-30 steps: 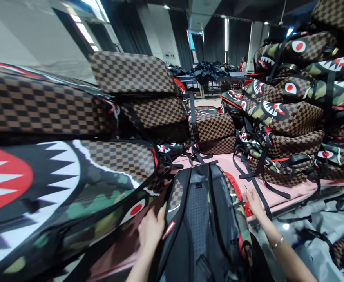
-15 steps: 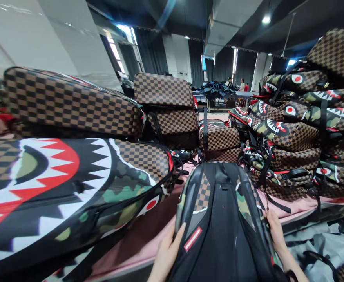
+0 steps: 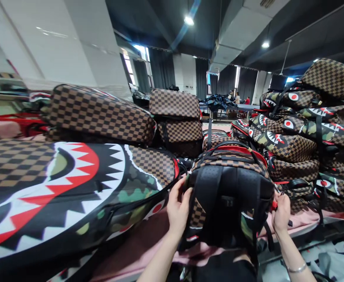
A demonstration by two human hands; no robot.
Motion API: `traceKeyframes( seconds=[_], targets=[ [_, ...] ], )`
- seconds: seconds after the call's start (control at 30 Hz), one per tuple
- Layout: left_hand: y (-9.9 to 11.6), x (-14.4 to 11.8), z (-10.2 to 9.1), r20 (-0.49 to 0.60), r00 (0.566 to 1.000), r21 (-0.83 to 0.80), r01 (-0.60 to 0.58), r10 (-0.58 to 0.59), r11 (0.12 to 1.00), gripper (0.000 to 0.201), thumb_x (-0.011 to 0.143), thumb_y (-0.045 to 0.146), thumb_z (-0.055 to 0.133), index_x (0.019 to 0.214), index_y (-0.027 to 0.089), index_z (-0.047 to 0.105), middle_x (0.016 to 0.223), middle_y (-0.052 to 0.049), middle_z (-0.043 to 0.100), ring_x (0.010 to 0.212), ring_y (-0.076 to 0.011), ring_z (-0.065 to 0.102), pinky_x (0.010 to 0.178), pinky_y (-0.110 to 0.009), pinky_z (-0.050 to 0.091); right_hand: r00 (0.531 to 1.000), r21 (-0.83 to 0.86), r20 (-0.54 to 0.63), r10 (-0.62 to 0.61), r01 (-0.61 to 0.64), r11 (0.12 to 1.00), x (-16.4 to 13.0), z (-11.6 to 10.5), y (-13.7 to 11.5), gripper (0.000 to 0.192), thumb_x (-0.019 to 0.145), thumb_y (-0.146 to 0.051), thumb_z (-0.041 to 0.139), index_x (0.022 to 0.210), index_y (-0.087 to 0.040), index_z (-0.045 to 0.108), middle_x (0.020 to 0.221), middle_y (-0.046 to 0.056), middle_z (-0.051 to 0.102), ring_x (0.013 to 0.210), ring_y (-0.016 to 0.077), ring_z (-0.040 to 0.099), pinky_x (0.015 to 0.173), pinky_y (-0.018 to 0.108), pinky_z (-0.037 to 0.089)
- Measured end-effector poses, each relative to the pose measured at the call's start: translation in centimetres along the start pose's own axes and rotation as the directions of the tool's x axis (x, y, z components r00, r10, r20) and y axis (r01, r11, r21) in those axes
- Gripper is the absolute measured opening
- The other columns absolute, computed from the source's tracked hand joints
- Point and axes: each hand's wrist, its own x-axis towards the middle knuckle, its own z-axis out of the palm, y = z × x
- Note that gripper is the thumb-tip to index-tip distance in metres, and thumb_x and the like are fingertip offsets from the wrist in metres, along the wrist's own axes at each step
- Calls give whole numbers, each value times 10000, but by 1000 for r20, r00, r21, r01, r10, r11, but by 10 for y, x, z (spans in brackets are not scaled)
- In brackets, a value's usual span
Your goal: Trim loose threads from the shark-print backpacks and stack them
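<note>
A checkered and camouflage backpack point(image 3: 230, 196) stands upright before me, its black padded back and straps facing me. A black top handle and red edging show along its top. My left hand point(image 3: 179, 203) is closed on its upper left edge, thumb in front and fingers curled round the side. At the upper right edge, my right hand point(image 3: 281, 209) is closed with fingers bent against the bag's side. A small red piece shows by those fingers; I cannot make out what it is. A bracelet circles my right wrist.
A large shark-mouth bag point(image 3: 80, 196) lies close on the left, with a checkered bag point(image 3: 101, 113) behind it. Stacked bags point(image 3: 292, 145) rise on the right. Pink cloth point(image 3: 148, 239) covers the table. Grey material point(image 3: 336, 262) lies at lower right. People are far back.
The backpack has gone from leaning back to more upright, so its top handle and red edging now show. Both hands have moved up its sides. The view has shifted slightly.
</note>
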Motion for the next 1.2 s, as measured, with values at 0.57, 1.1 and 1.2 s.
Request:
traceKeyframes(
  seconds=[0.57, 1.1, 1.2],
  targets=[
    [23, 9, -6, -89, 995, 19, -33, 34, 999, 91, 740, 280, 608, 709, 203, 646, 740, -23, 610, 768, -182, 542, 795, -312, 407, 500, -213, 795, -344, 761, 613, -40, 114, -148, 223, 851, -299, 538, 1036, -184, 493, 825, 39, 631, 638, 127, 593, 598, 227, 470],
    [23, 8, 3, -23, 960, -404, 247, -280, 881, 215, 675, 379, 637, 705, 176, 572, 712, 5, 543, 676, -145, 489, 671, -252, 401, 75, -71, 976, 204, 997, -26, -41, 203, -190, 185, 875, -153, 382, 938, -176, 555, 758, 77, 636, 686, 202, 620, 538, 245, 398],
    [23, 8, 4, -16, 957, -417, 258, -291, 871, 214, 675, 378, 642, 705, 175, 582, 708, 4, 548, 678, -146, 486, 674, -254, 397, 30, -26, 966, 257, 999, -18, -41, 212, -197, 181, 870, -147, 392, 934, -161, 560, 776, 96, 648, 714, 211, 634, 561, 255, 428]
  ],
)
